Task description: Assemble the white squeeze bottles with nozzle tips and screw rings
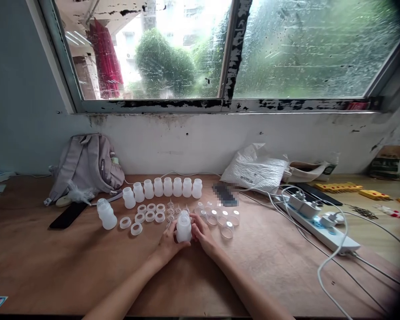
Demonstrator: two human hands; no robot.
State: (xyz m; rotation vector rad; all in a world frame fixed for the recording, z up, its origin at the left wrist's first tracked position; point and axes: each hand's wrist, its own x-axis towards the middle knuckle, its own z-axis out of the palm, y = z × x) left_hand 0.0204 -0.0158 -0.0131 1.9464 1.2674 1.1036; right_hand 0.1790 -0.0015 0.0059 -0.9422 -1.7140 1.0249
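Both of my hands close around one small white plastic bottle (183,227) standing upright on the wooden table (70,271). My left hand (169,242) grips its left side and my right hand (201,232) its right side. Behind it lie several white screw rings (150,213), small clear nipples (170,208) and clear caps (225,220). A row of several more white bottles (168,187) stands further back, and one bottle (106,214) stands apart at the left.
A grey backpack (86,164) leans on the wall at the left, with a black phone (68,215) before it. At the right lie a plastic bag (255,169), a white power strip (320,226) with cables, and yellow parts (340,187). A window fills the wall above.
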